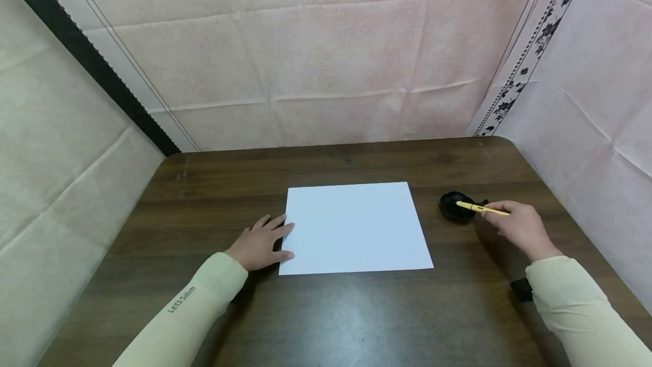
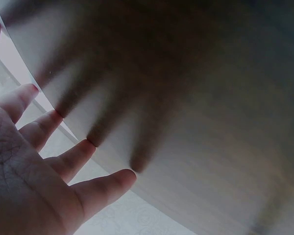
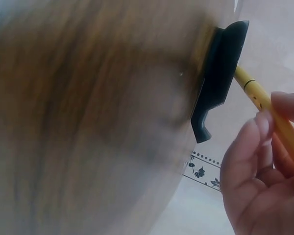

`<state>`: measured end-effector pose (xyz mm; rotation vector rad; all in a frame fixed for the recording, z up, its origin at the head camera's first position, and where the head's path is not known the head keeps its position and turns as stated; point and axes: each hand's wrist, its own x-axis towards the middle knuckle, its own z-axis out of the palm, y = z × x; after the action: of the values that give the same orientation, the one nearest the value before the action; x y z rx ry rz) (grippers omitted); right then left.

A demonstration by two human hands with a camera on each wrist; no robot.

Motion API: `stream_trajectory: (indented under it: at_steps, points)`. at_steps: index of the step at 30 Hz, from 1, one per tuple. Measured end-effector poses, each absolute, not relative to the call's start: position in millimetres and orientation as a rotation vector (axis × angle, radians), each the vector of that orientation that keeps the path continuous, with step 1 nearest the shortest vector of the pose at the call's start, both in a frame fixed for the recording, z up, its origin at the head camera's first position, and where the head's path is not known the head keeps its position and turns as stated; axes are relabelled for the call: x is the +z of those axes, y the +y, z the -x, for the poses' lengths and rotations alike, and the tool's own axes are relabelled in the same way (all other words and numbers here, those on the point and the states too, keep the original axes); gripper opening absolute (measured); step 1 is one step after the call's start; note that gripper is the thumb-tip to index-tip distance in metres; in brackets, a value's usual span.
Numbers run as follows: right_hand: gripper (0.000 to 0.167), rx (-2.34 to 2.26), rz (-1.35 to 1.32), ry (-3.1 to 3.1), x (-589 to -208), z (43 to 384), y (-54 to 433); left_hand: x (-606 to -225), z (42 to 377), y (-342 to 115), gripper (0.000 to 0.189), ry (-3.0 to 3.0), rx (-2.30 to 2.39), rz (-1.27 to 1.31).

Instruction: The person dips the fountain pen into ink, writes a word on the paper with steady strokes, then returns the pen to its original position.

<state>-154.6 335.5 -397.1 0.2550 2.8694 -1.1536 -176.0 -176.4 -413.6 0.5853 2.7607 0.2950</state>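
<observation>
My right hand (image 1: pixel 517 228) pinches a slim yellow writing brush (image 1: pixel 474 207) between thumb and fingers. Its lower end reaches into a small black dish (image 1: pixel 447 204) with a short handle, and the tip is hidden inside. The right wrist view shows the dish from the side, the yellow shaft slanting in over its rim. On the left, my left hand (image 1: pixel 260 244) lies with fingers spread at the left edge of a blank white sheet of paper (image 1: pixel 356 228). Thumb and a fingertip rest on the sheet; the left wrist view shows the fingers straight.
The brown wooden table (image 1: pixel 326 316) has rounded far corners. Pale patterned cloth (image 1: pixel 331 61) hangs behind it and on both sides. Beneath the right sleeve, a black object (image 1: pixel 522 289) shows at the wrist.
</observation>
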Motion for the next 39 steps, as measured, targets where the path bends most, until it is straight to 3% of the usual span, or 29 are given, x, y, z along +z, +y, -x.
stream_trajectory:
  at_steps: [39]
  points:
    - [0.046, -1.445, -0.487, 2.859, -386, 158, 330, -418, 179, -177, 0.072, 2.764, 0.285, -0.570]
